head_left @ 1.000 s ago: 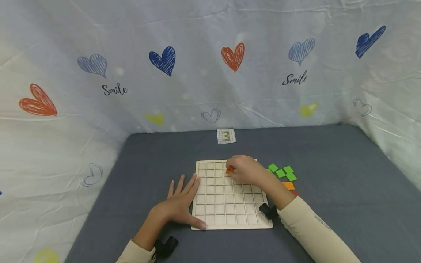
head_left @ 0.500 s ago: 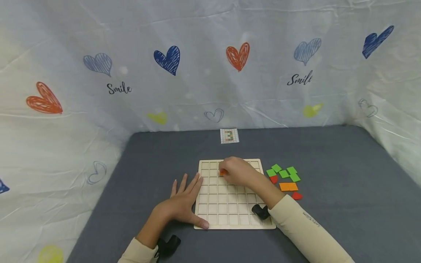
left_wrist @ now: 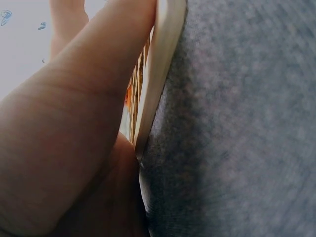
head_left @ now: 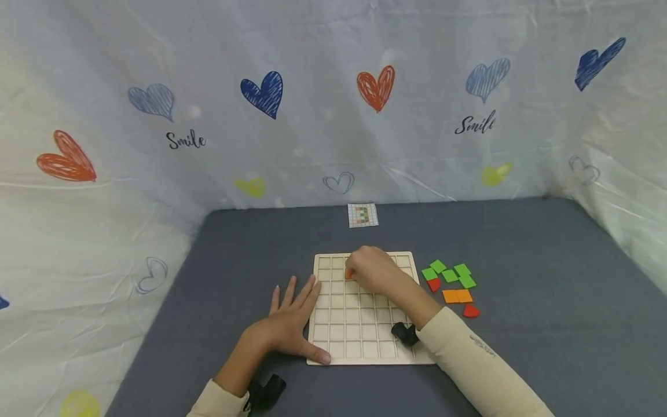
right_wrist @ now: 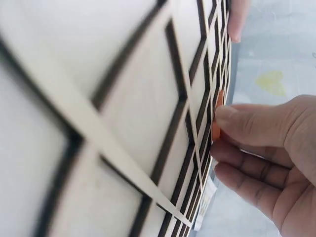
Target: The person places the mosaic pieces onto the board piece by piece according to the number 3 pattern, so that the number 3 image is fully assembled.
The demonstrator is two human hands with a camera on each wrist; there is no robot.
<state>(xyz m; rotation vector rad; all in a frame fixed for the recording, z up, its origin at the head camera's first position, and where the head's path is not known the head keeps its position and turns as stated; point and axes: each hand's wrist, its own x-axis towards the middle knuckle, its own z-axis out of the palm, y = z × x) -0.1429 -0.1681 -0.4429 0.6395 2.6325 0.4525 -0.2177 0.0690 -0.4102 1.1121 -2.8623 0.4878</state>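
A pale wooden grid board (head_left: 352, 332) lies on the grey cloth. My left hand (head_left: 283, 327) rests at its left side with fingers spread, the thumb on the near left corner and the fingertips along the left edge. In the left wrist view the board's edge (left_wrist: 158, 74) shows beside the hand. My right hand (head_left: 374, 271) reaches over the far part of the board. Between thumb and fingers it pinches an orange square tile (right_wrist: 217, 116), held on edge against the grid in the right wrist view. In the head view the fingers hide most of that tile.
Right of the board lie several green tiles (head_left: 450, 276), two orange tiles (head_left: 457, 296) side by side, a red piece (head_left: 433, 285) and another red piece (head_left: 471, 311). A small printed pattern card (head_left: 362, 215) lies at the back, before a white curtain (head_left: 307, 139) with hearts.
My right hand has moved left over the board with the orange tile, then settled near one far-row square. The red pieces and orange tiles at the right came into fuller view. The left hand stays put.
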